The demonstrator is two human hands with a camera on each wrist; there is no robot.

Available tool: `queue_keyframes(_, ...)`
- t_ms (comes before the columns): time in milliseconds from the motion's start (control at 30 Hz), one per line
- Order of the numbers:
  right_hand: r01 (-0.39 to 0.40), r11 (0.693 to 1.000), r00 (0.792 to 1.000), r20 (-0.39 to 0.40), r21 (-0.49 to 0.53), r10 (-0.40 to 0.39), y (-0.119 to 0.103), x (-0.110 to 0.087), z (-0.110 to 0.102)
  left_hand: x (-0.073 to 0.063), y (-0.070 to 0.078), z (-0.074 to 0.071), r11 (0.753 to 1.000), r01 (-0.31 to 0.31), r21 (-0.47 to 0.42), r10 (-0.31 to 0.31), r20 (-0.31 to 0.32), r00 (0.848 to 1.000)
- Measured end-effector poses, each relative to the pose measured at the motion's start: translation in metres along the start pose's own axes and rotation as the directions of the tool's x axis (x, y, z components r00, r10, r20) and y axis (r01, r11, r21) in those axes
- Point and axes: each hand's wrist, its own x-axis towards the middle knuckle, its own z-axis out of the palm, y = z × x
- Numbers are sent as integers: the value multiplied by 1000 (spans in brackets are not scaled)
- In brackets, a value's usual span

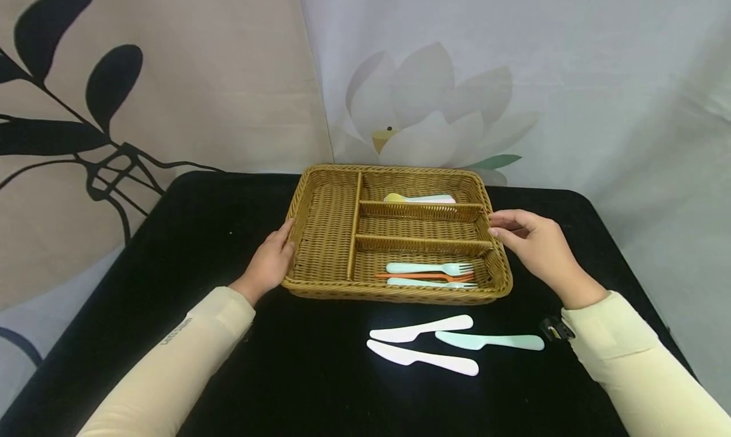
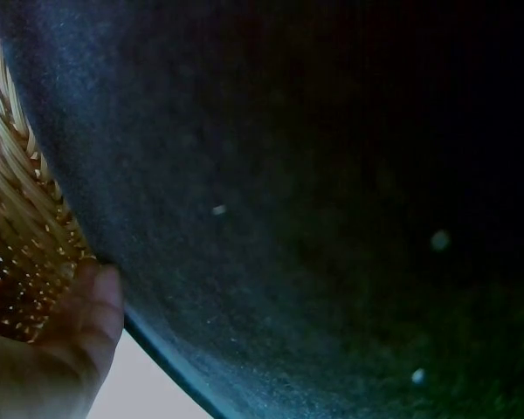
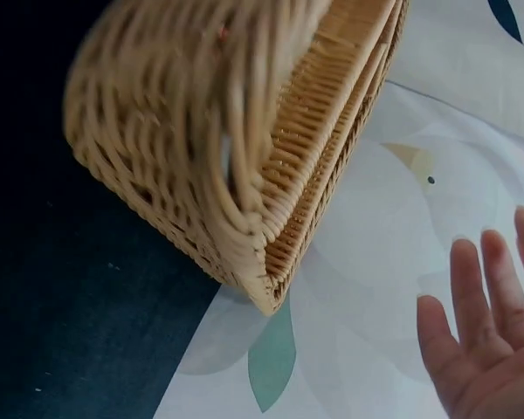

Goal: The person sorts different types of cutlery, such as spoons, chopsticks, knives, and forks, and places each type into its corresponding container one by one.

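Wicker basket (image 1: 327, 234), ribbed, round-cornered

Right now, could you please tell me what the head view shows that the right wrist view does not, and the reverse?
Only the head view shows the knives, the left hand and the sleeves. Only the right wrist view shows the right end of the tray up close from outside. Both show the right hand, black table and green leaf.

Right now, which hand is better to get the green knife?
Probably the right hand: the green knife lies nearer it, with its handle toward that side. The left hand is farther off, touching the tray.
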Motion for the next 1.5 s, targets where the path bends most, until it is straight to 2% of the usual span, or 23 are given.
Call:
queue_keyframes(200,13,1000,1000,-22,11,-12,-2,-25,3,1,-2,0,1000,-1,3,1,-2,1000)
queue_keyframes(400,2,1000,1000,-3,-4,-2,0,-52,11,1,-2,-1,1000,7,-2,-7,-2,1000)
queue_keyframes(667,-73,997,995,70,-15,74,2,-86,22,2,1,0,1000,1,-15,-1,-6,1000)
queue_keyframes(833,-59,998,992,113,-17,60,0,-103,34,1,1,0,1000,-3,-16,3,-8,1000)
queue_keyframes(1233,-63,998,974,221,27,56,-7,-120,56,3,-1,0,1000,0,-11,0,-3,1000)
queue_keyframes(1500,-28,1000,945,326,12,22,-14,-122,64,3,-1,0,1000,-2,-11,2,-6,1000)
